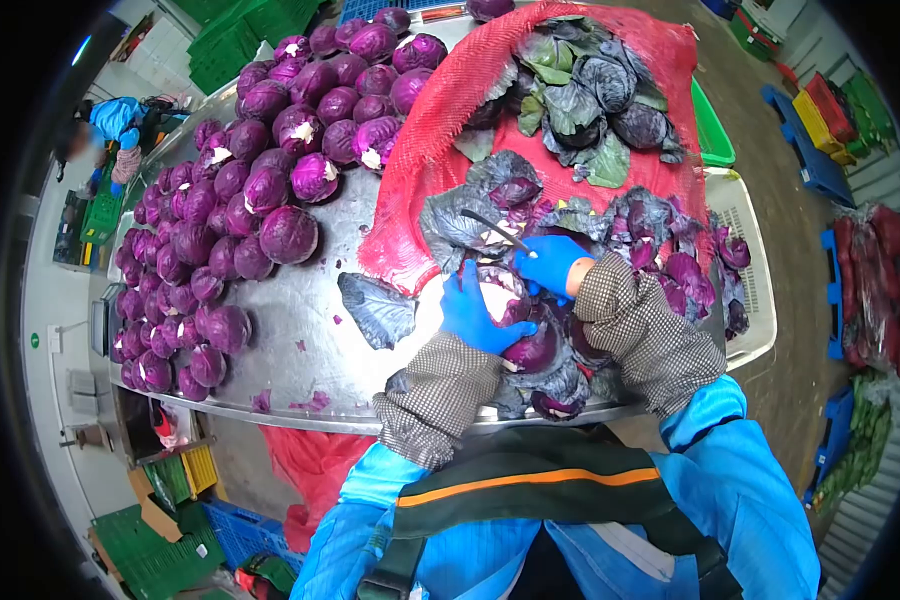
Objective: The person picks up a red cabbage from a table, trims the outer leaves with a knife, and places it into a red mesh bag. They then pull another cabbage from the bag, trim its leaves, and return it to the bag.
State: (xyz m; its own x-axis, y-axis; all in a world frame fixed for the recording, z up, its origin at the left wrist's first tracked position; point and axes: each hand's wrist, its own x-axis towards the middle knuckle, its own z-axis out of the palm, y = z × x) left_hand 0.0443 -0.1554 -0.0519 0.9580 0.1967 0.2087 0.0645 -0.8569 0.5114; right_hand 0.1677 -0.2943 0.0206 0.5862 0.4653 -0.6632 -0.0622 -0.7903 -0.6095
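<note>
Gloved in blue, my left hand (478,314) grips a purple cabbage (533,345) from its left side, near the front edge of the metal table. In my right hand (550,264), also blue-gloved, is a knife (492,228) whose dark blade points up and to the left, just above the cabbage. The cabbage is partly hidden by my left hand. Loose outer leaves (667,250) lie to the right and around both hands. Behind them, a red mesh sack (420,150) is spread open with leafy dark cabbages (580,90) on it.
Many trimmed purple cabbages (289,235) cover the left and back of the metal table (300,370). A single leaf (377,310) lies left of my left hand. A white crate (755,250) stands at the right edge. Another person (118,120) is at the far left.
</note>
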